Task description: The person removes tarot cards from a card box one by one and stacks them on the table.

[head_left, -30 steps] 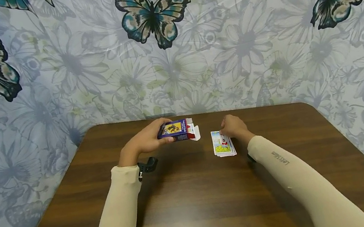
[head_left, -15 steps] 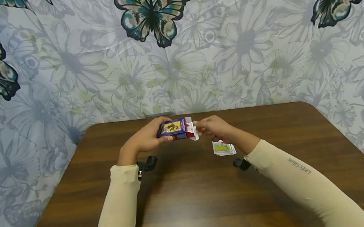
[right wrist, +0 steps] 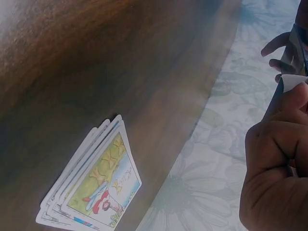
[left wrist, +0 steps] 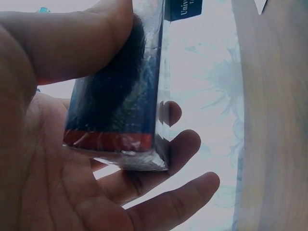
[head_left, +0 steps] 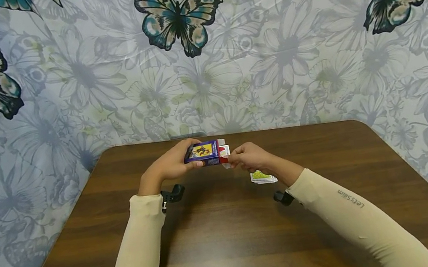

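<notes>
Head view: the left hand (head_left: 173, 161) grips a box (head_left: 202, 152) near the table's (head_left: 223, 244) twelve o'clock; the right hand (head_left: 252, 157) seems to pinch a card (head_left: 224, 150) at the box's three o'clock end; a card stack (head_left: 264, 179) lies toward four; left wrist: the thumb (left wrist: 82, 43) crosses the box from ten; right wrist: the card stack sits at seven.

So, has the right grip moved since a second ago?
Yes: against the table, the right grip went left, from the cards to the open box.
</notes>
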Available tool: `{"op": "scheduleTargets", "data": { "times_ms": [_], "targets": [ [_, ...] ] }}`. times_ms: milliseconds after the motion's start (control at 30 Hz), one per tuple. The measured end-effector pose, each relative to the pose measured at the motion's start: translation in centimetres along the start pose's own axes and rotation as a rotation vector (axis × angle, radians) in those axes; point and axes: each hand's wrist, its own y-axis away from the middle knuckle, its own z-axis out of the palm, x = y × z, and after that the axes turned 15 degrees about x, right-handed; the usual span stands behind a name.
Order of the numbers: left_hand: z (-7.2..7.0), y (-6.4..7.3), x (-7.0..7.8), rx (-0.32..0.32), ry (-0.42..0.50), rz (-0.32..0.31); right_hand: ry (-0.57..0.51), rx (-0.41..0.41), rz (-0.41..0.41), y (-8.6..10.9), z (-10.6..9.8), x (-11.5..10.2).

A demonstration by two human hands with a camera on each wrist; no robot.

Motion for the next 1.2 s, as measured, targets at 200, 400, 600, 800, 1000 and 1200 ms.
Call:
{"op": "scheduleTargets", "data": {
  "times_ms": [200,400,600,800,1000,1200],
  "targets": [
    [-0.1,0.0,0.0,0.007,0.002,0.005,0.004,0.022,-0.002,0.1,-0.9,0.2],
    [-0.1,0.0,-0.1,0.013,-0.002,0.008,0.032,0.036,0.003,0.1,-1.9,0.7],
    [-0.1,0.0,-0.1,0.006,-0.005,0.008,0.021,0.062,0.024,0.0,-2.9,1.0],
    [-0.4,0.2,-0.2,0.003,-0.001,0.013,0.017,0.068,0.040,-0.2,-3.9,1.4],
    [-0.4,0.1,-0.3,0.005,0.016,0.026,-0.025,0.117,0.033,-0.3,-4.9,1.3],
    [-0.2,0.0,-0.4,0.006,0.024,0.023,-0.182,0.195,0.053,-1.3,-6.1,1.7]
  ]
}}
